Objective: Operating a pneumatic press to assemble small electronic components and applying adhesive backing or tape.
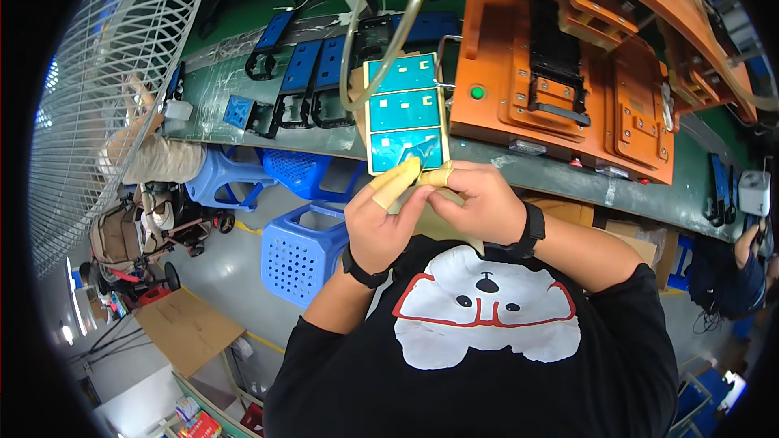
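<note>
A cream sheet with three teal film panels (403, 109) lies near the bench edge in front of me. Its nearest panel looks creased and lifted at the lower edge. Yellow finger cots cover some of my fingers. My left hand (380, 223) is closed in a pinch at that lifted edge. Beside it, my right hand (485, 204) is closed too, thumb against the fingers near the sheet's lower right corner. Whatever lies between my right fingertips is hidden. Both wrists wear black bands.
An orange machine fixture (560, 97) with a green button stands right of the sheet. Several black-and-blue plastic parts (300, 73) lie on the bench at left. A clear hose (350, 57) hangs over the sheet's left side. Blue stools (302, 251) and a wire fan guard (122, 57) are at left.
</note>
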{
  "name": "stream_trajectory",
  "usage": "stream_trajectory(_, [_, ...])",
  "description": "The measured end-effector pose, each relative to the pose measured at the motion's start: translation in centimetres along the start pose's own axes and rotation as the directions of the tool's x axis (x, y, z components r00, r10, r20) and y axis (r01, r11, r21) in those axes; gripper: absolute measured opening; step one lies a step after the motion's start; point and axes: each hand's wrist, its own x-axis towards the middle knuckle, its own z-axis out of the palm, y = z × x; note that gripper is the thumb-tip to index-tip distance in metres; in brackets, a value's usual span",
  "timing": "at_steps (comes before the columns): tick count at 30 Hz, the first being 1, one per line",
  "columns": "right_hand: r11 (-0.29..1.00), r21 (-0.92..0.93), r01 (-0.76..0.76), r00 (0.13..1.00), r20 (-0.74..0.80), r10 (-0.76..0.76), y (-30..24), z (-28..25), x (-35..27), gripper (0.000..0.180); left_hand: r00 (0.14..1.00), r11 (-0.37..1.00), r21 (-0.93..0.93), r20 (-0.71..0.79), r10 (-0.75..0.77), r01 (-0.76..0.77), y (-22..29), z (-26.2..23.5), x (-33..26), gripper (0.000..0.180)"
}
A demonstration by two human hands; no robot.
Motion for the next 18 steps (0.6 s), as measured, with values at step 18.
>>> stream_trajectory(18, [0.688, 0.69, -0.225, 0.061, -0.695, 0.717, 8.7, -9.8, -48.1, 0.02, 0.788, 0.319, -0.825, 0.552, 0.272, 0.467, 3.0, 9.0, 2.8, 0.028])
